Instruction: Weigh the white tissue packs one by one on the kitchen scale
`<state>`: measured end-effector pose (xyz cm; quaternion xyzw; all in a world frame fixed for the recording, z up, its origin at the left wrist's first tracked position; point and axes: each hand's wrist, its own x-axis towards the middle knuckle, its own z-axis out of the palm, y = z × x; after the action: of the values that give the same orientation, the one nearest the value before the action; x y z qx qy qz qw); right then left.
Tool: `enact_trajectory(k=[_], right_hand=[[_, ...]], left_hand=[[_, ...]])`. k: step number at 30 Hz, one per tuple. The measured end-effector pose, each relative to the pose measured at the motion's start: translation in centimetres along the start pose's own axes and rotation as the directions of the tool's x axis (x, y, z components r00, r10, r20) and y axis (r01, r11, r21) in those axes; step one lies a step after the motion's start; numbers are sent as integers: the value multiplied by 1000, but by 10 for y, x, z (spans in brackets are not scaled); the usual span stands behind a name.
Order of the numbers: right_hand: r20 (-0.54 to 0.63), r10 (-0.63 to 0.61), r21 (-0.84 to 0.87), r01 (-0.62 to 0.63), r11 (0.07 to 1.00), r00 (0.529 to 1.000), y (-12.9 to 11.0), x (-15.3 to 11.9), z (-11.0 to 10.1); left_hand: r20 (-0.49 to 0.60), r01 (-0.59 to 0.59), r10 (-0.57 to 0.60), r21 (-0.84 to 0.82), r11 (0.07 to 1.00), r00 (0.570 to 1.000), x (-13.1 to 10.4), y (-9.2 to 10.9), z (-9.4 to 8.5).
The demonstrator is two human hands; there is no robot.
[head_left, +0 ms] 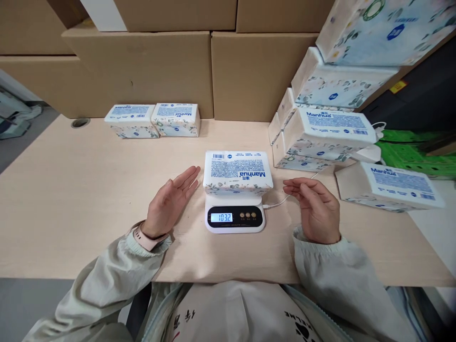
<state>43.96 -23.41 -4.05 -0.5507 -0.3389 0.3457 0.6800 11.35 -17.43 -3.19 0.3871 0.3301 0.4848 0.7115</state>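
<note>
A white tissue pack (238, 172) with blue print lies flat on a small white digital scale (235, 219). The lit display reads 103.2, though its decimal point is hard to make out. To the left of the pack is my left hand (171, 202), fingers stretched out and holding nothing. My right hand (315, 209) hovers on the other side, apart from the pack, its fingers extended and the thumb near them. A white cable (280, 203) runs from the scale's right side past my right fingertips.
Two tissue packs (151, 121) sit at the back left against cardboard boxes (153, 71). More packs are stacked at the right (329, 130), and a single pack (390, 187) lies near the right edge. A green crate (409, 154) stands beyond. A round hole (80, 123) pierces the table (71, 204).
</note>
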Motion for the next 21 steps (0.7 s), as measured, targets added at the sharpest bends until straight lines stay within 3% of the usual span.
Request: enact_trajectory(k=[15, 18, 21], right_hand=[[157, 102, -13, -101, 995, 982, -8, -5, 1], [186, 163, -4, -165, 986, 969, -5, -7, 5], [322, 206, -40, -204, 978, 924, -3, -7, 11]], left_hand=[[53, -59, 56, 49, 997, 997, -4, -2, 4], [149, -82, 68, 89, 993, 986, -2, -5, 10], [298, -136, 80, 170, 976, 951, 1, -4, 21]])
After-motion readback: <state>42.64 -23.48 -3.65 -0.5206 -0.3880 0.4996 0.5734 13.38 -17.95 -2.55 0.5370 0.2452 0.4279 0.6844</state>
